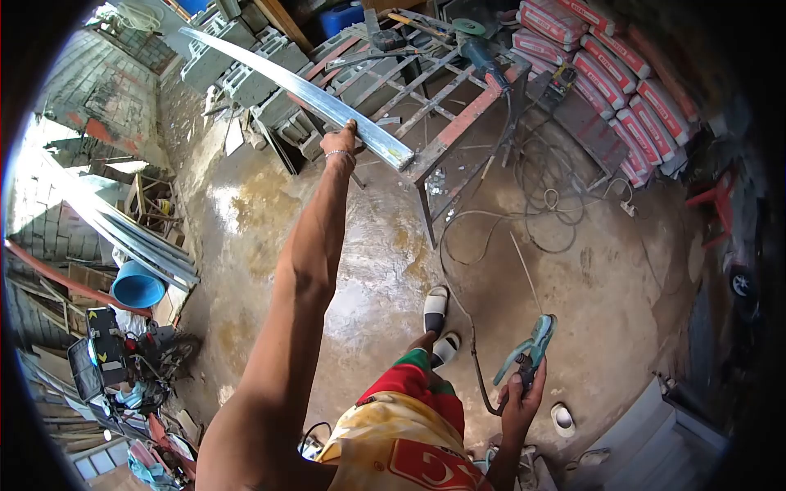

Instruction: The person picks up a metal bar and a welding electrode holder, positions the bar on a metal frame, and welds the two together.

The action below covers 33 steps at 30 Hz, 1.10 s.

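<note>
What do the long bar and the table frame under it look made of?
Long bar: likely galvanised steel or aluminium, bright and silvery, reflecting sunlight. Table frame: seemingly steel, thin welded bars with a worn reddish-brown coat, paint or rust.

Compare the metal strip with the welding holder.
The metal strip is long, straight and silvery; the welding holder is short and teal, with a thin rod. The metal strip lies over the steel frame; the welding holder hangs above the floor, trailing a cable. The left hand grips one, the right hand the other.

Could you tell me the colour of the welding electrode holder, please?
The welding electrode holder in the right hand is teal; head view.
</note>
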Available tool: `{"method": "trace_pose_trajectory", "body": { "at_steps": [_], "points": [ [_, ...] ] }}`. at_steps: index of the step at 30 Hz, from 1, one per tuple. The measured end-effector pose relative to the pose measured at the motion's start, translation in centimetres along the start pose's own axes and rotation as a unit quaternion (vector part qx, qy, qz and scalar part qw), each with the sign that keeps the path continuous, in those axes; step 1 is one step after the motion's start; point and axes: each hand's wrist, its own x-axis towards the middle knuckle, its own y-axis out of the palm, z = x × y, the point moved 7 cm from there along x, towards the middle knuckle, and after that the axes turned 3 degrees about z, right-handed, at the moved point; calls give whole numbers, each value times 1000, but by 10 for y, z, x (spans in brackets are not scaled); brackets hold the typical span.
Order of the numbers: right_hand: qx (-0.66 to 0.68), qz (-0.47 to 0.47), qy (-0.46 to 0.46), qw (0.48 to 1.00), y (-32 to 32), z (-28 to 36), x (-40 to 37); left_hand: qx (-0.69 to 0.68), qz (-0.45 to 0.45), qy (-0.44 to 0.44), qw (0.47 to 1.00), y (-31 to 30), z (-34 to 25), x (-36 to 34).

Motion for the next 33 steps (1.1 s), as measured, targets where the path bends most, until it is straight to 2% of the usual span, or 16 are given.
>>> {"method": "trace_pose_trajectory", "body": {
  "at_steps": [5, 8, 11, 17, 19, 21, 23, 25, 26, 28, 30, 33],
  "points": [
    [3, -7, -16, 1000, -7, -2, -33, 7, 35, 1, 999, 13, -9, 6],
    [0, -17, -34, 999, 3, 1, -48, 45, 1, -43, 998, 13, -13, -2],
    [-14, 7, -42, 999, 29, 13, -52, 33, 26, -37, 998, 13, -5, 11],
    [-31, -4, -26, 999, 72, 10, -42, 9, 63, -29, 998, 10, -6, 2],
    [17, -17, -33, 999, 88, 11, -37, 8, 71, -30, 997, 5, 1, 15],
    [32, -14, -35, 999, 104, 13, -32, 19, 80, -41, 996, 4, 1, 20],
    [44, -16, -40, 998, 120, 18, -29, -11, 119, -102, 988, 10, 1, 3],
    [-18, 0, -104, 994, 144, 34, -24, -44, 158, -109, 980, 12, -4, -3],
    [6, -7, -37, 999, 151, 25, -22, -35, 158, -121, 979, 11, -7, -5],
    [-24, -9, -59, 998, 167, 34, -17, -30, 160, -133, 978, 10, -4, 3],
    [-121, -19, -70, 990, 179, 42, -12, -46, 224, -149, 962, 15, -1, 8],
    [-200, -33, -83, 976, 189, 54, -7, -14, 195, -141, 971, 12, -6, 5]
  ]
}}
